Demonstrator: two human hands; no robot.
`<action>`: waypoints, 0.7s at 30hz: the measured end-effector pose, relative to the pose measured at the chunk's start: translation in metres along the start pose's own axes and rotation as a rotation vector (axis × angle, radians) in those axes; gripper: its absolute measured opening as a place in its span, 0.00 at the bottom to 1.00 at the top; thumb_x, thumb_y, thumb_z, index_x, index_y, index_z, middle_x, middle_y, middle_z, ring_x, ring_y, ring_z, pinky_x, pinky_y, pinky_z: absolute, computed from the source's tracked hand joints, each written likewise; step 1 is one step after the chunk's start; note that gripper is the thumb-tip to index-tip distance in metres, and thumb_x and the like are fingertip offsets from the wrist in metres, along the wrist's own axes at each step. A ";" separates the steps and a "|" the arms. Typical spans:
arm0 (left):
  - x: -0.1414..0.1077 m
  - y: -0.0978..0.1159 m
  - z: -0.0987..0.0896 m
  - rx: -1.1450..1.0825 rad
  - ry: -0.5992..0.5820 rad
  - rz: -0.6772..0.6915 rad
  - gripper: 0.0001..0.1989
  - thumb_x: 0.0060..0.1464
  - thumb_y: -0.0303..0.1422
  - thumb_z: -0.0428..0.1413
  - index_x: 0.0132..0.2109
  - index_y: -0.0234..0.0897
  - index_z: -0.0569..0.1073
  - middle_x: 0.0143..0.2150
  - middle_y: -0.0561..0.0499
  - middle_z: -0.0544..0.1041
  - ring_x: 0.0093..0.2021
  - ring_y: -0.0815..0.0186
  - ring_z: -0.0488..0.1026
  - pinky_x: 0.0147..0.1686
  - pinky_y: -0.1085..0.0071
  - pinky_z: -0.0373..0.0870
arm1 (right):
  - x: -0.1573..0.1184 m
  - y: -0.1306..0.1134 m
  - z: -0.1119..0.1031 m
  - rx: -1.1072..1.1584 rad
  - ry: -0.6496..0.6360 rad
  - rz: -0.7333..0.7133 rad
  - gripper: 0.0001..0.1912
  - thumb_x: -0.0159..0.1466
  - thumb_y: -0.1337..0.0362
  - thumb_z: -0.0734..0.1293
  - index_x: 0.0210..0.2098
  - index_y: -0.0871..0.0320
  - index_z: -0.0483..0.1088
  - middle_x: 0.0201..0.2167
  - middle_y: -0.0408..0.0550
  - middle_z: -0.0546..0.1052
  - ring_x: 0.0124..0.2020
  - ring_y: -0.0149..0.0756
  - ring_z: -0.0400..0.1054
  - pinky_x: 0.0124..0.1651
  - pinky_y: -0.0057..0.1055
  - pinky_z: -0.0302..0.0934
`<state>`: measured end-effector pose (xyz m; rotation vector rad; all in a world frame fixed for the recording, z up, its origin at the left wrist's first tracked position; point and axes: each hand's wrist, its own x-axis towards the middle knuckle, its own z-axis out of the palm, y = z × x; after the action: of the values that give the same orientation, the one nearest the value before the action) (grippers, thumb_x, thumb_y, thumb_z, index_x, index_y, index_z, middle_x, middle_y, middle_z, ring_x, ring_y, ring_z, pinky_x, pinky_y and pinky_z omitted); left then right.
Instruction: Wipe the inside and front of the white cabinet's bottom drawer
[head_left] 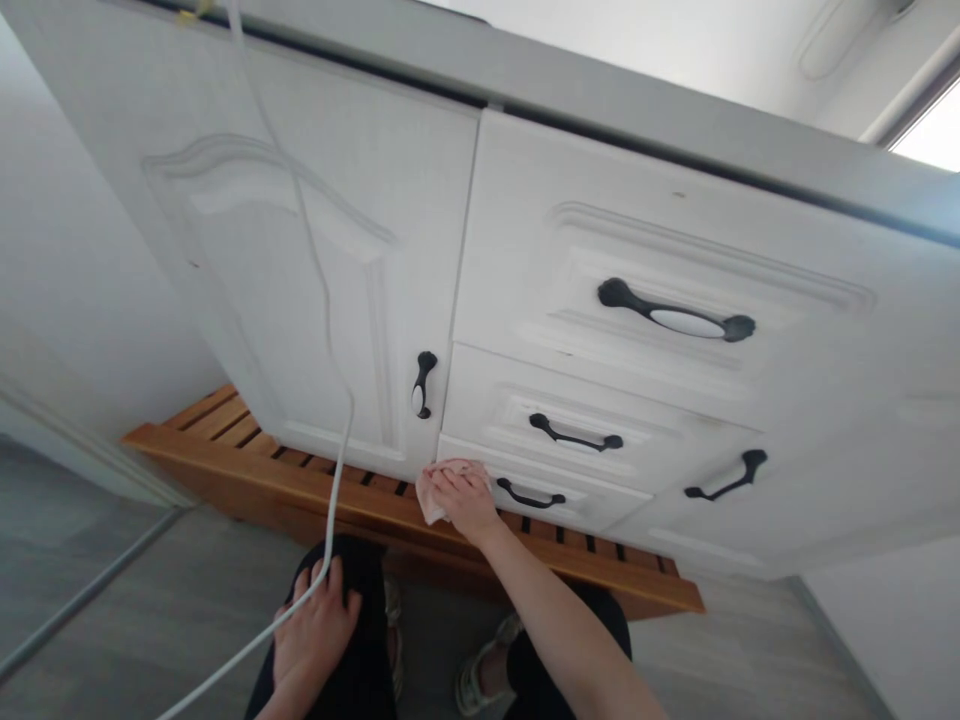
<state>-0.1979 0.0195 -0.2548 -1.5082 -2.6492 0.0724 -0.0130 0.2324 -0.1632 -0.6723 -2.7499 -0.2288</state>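
Note:
A crumpled pink cloth (433,497) is under my right hand (466,500), which presses it to the left end of the bottom white drawer (592,500), just above the slatted wooden bench. The black handle (531,497) of that drawer lies just right of my fingers. My left hand (319,615) rests on my dark-clothed left knee, fingers spread and holding nothing. A white cable (327,300) runs down the view, passing in front of the left cabinet door (300,260) and across my left hand. Whether it touches the hand I cannot tell.
The slatted wooden bench (262,490) runs along the cabinet's base, between my legs and the drawers. Black handles with white inlays stick out from the upper drawer (675,312), middle drawer (576,436) and left door. A grey countertop edge (600,95) overhangs the top.

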 end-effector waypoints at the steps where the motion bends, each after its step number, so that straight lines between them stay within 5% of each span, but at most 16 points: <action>1: 0.000 0.000 0.001 0.000 0.005 0.006 0.29 0.65 0.35 0.36 0.66 0.27 0.63 0.66 0.34 0.67 0.67 0.45 0.58 0.50 0.52 0.64 | -0.007 0.002 0.002 -0.003 -0.020 -0.017 0.19 0.73 0.65 0.59 0.62 0.51 0.67 0.60 0.43 0.75 0.59 0.33 0.65 0.54 0.34 0.59; 11: 0.001 -0.001 -0.001 -0.013 -0.008 0.007 0.28 0.65 0.36 0.35 0.66 0.29 0.64 0.66 0.36 0.67 0.68 0.47 0.58 0.51 0.52 0.63 | -0.038 0.000 0.007 -0.058 -0.055 0.201 0.13 0.71 0.65 0.63 0.52 0.54 0.73 0.57 0.48 0.76 0.57 0.41 0.66 0.54 0.40 0.60; 21: -0.002 0.009 0.000 0.075 -0.039 0.020 0.29 0.66 0.36 0.35 0.68 0.27 0.60 0.64 0.35 0.67 0.67 0.44 0.57 0.52 0.52 0.63 | -0.032 0.001 0.003 -0.035 -0.087 0.092 0.12 0.74 0.60 0.59 0.50 0.50 0.72 0.56 0.39 0.76 0.58 0.32 0.63 0.56 0.33 0.59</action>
<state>-0.1892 0.0228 -0.2554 -1.5258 -2.6291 0.2017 0.0139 0.2200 -0.1762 -0.8351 -2.7945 -0.2328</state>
